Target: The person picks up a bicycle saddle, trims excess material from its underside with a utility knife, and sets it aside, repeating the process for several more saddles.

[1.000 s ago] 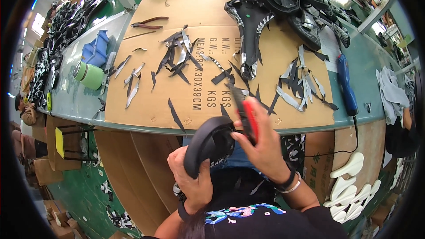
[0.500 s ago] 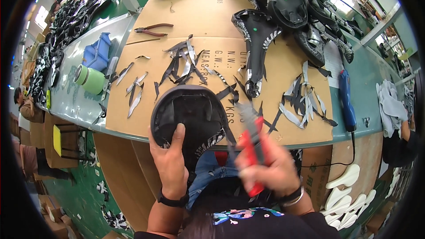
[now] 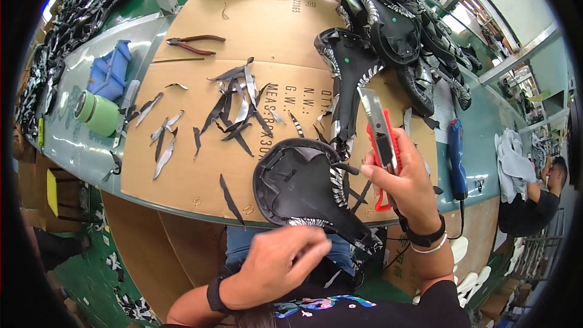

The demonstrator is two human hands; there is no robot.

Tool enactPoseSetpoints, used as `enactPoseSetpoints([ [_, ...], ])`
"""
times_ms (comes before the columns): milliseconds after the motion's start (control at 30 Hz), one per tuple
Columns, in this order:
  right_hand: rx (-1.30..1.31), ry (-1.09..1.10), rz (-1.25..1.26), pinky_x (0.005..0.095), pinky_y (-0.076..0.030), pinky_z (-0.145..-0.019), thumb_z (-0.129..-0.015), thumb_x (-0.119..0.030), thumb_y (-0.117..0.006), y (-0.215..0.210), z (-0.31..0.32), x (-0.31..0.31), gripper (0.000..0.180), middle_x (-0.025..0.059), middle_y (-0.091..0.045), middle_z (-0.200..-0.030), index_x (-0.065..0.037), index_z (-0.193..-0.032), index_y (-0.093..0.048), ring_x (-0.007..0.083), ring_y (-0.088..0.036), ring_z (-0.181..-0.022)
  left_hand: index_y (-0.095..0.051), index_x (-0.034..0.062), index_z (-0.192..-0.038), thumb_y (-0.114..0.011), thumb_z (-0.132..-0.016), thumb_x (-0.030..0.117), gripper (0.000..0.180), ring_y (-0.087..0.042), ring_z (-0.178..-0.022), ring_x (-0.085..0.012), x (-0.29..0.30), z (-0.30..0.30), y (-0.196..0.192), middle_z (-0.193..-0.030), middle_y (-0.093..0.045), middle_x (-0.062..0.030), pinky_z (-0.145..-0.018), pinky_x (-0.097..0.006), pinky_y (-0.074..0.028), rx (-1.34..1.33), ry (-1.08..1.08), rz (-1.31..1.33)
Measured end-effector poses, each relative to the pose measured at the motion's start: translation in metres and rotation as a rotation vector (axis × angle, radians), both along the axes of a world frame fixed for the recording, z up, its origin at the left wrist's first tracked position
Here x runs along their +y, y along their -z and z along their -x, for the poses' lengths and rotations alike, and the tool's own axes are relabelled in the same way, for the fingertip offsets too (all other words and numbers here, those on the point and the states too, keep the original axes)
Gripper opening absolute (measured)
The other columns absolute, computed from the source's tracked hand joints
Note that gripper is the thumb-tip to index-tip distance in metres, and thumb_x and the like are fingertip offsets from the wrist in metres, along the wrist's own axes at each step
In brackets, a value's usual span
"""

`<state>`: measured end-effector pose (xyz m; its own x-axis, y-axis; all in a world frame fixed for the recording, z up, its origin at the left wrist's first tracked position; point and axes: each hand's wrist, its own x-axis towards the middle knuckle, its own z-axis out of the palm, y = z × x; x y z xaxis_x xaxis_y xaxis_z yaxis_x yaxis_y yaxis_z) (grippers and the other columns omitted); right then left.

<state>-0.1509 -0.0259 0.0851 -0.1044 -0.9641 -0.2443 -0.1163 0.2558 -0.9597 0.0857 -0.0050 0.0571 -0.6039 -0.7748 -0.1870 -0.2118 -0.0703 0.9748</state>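
Head view, near edge: left hand (image 3: 276, 264) hangs below the surface's lip, fingers curled loosely toward the narrow nose of a black upturned bicycle saddle with zebra-striped cover edges (image 3: 306, 185); whether it grips the nose or only touches it cannot be told. Saddle lies underside up on the near rim of the brown cardboard-covered surface (image 3: 200, 164), nose overhanging toward the person. Right hand (image 3: 404, 176), just right of the saddle, is closed around a red-handled utility knife (image 3: 381, 130), blade pointing up and away, forefinger reaching to the saddle's edge.

Judgement: trimming excess cover looks like the step. Best done with the saddle held steady, blade shallow along the rim, cutting away from the holding fingers.

Mid surface: scattered black and striped offcut strips (image 3: 237, 106). Left: green tape roll (image 3: 97, 112), blue plastic bin (image 3: 109, 76). Farther: red-handled pliers (image 3: 194, 42). Far right: heap of finished striped saddles (image 3: 395, 30); blue corded hand tool (image 3: 456, 158) at right edge.
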Motion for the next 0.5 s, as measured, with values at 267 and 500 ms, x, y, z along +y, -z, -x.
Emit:
enactPoseSetpoints([
  [267,0.404,-0.167,0.227,0.0305,-0.049,-0.063,-0.084,-0.010,-0.071,0.006,-0.036,0.021,0.055,0.0111,-0.062,-0.091,-0.003,-0.131,-0.045,0.0248,-0.064,-0.074,-0.056,0.0008,-0.078,-0.062,-0.087,0.009,0.014,-0.049,-0.077,-0.0310,-0.071,0.050,0.044,-0.080,-0.046,-0.0133,-0.067,-0.042,-0.042,-0.174,-0.272,0.708],
  [500,1.171,-0.363,0.194,0.0337,-0.043,-0.045,-0.082,-0.008,-0.065,-0.005,-0.032,0.037,0.070,0.0095,-0.052,-0.075,-0.014,-0.147,-0.040,0.0225,-0.056,-0.054,-0.055,-0.0018,-0.074,-0.062,-0.086,0.005,0.015,-0.048,-0.077,-0.0319,-0.067,0.056,0.042,-0.080,-0.047,-0.0145,-0.068,-0.043,-0.041,-0.250,-0.361,0.700],
])
